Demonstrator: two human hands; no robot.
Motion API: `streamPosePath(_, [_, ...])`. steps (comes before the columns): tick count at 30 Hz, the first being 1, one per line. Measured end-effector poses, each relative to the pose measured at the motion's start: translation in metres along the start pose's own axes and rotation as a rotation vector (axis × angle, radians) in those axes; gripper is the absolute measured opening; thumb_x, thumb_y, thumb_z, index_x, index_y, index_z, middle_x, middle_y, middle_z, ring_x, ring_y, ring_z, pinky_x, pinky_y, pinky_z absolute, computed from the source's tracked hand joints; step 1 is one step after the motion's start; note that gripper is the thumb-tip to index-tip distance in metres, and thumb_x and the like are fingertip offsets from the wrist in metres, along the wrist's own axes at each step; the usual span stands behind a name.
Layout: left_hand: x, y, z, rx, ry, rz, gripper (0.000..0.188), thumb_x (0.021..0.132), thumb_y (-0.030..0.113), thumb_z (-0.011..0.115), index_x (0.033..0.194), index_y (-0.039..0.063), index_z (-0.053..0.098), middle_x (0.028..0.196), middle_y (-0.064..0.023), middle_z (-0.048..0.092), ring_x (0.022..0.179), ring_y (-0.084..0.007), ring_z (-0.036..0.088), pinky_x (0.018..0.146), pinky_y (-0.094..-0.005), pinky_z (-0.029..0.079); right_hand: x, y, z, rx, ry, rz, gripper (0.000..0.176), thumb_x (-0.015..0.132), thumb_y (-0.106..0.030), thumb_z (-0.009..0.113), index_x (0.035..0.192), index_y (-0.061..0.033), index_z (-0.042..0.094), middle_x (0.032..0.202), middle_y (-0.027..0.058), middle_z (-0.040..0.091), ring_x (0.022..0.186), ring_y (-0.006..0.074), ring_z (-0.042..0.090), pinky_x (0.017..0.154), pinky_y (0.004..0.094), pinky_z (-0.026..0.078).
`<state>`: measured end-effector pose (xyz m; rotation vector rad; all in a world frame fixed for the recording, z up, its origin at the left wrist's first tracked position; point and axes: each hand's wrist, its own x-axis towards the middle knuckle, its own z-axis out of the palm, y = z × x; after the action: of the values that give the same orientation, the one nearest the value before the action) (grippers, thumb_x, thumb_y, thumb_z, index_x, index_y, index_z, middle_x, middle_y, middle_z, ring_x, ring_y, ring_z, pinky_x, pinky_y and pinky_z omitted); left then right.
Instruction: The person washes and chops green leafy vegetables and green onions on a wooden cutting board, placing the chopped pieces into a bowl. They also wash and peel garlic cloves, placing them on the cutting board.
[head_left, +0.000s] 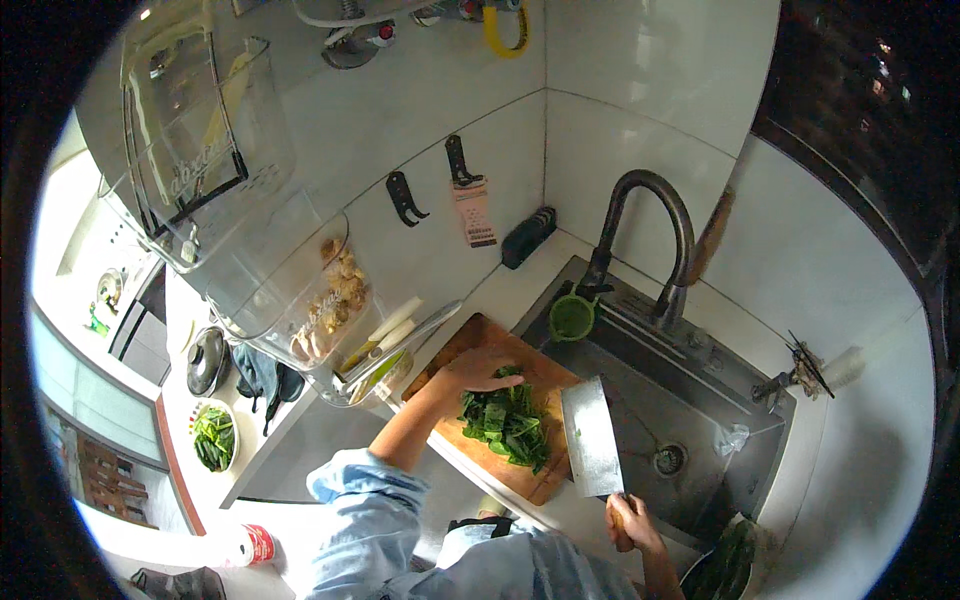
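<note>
A heap of chopped leafy greens (510, 424) lies on a wooden cutting board (551, 484) beside the sink. Flat over the heap's far edge, my left hand (480, 373) is stretched out, touching or just above the leaves. The view does not settle which. My right hand (634, 523) grips the wooden handle of a cleaver (594, 435). Its broad blade is held past the board's right side, partly over the sink (645, 405), with a small green scrap stuck on it.
A dark curved faucet (686, 225) rises behind the sink, with a green strainer (572, 319) in the corner. Clear wall bins (300, 300) hang at the left, one holding ginger. A bowl of cut greens (214, 439) stands far left; a container of greens (724, 562) sits lower right.
</note>
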<state>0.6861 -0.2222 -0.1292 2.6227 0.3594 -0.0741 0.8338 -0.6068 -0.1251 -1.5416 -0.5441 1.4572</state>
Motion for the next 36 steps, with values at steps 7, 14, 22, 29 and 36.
streamPosePath(7, [-0.076, 0.039, 0.049, 0.050, 0.480, -0.508, 0.081, 0.067, 0.064, 0.052, 0.127, 0.011, 0.036, 0.124, -0.0233, 0.034, 0.117, -0.0391, 0.030, 0.098, -0.0500, 0.021, 0.010, 0.029, 0.012, 0.430, -0.143, 0.111, 0.034, 0.090, -0.035, 0.033, 0.077, -0.0058, 0.044, 0.053, 0.0053, 0.043, 0.038, 0.0146, 0.042, 0.035, 0.0276, 0.035])
streamPosePath(14, [-0.039, 0.105, 0.082, -0.084, 0.910, -0.623, 0.072, 0.060, 0.052, 0.067, 0.119, 0.015, 0.047, 0.115, -0.0208, 0.038, 0.107, -0.0376, 0.037, 0.092, -0.0480, 0.029, 0.046, 0.013, 0.067, 0.523, -0.179, 0.111, 0.033, 0.089, -0.038, 0.039, 0.077, -0.0066, 0.041, 0.053, 0.0043, 0.043, 0.037, 0.0154, 0.044, 0.035, 0.0301, 0.038])
streamPosePath(22, [-0.015, 0.121, 0.084, -0.026, 1.076, -0.614, 0.055, 0.061, 0.046, 0.067, 0.103, 0.012, 0.058, 0.109, -0.0148, 0.046, 0.101, -0.0333, 0.041, 0.088, -0.0451, 0.032, 0.070, 0.001, 0.085, 0.519, -0.249, 0.130, 0.031, 0.089, -0.039, 0.039, 0.078, -0.0097, 0.039, 0.052, 0.0046, 0.042, 0.036, 0.0153, 0.040, 0.035, 0.0296, 0.035])
streamPosePath(29, [0.011, 0.156, 0.064, -0.173, 1.185, -0.474, 0.050, 0.062, 0.034, 0.067, 0.106, 0.012, 0.057, 0.109, -0.0180, 0.046, 0.098, -0.0347, 0.043, 0.084, -0.0429, 0.037, 0.041, -0.028, 0.063, 0.432, -0.186, 0.007, 0.035, 0.089, -0.038, 0.037, 0.071, -0.0079, 0.040, 0.050, 0.0048, 0.040, 0.035, 0.0157, 0.040, 0.036, 0.0298, 0.036])
streamPosePath(36, [0.036, 0.212, 0.036, -0.278, 1.210, -0.243, 0.050, 0.063, 0.031, 0.067, 0.109, 0.013, 0.056, 0.109, -0.0186, 0.046, 0.100, -0.0354, 0.044, 0.086, -0.0423, 0.038, -0.005, -0.053, 0.042, 0.364, 0.043, -0.134, 0.038, 0.089, -0.039, 0.033, 0.068, -0.0068, 0.037, 0.049, 0.0051, 0.037, 0.032, 0.0149, 0.035, 0.032, 0.0286, 0.034])
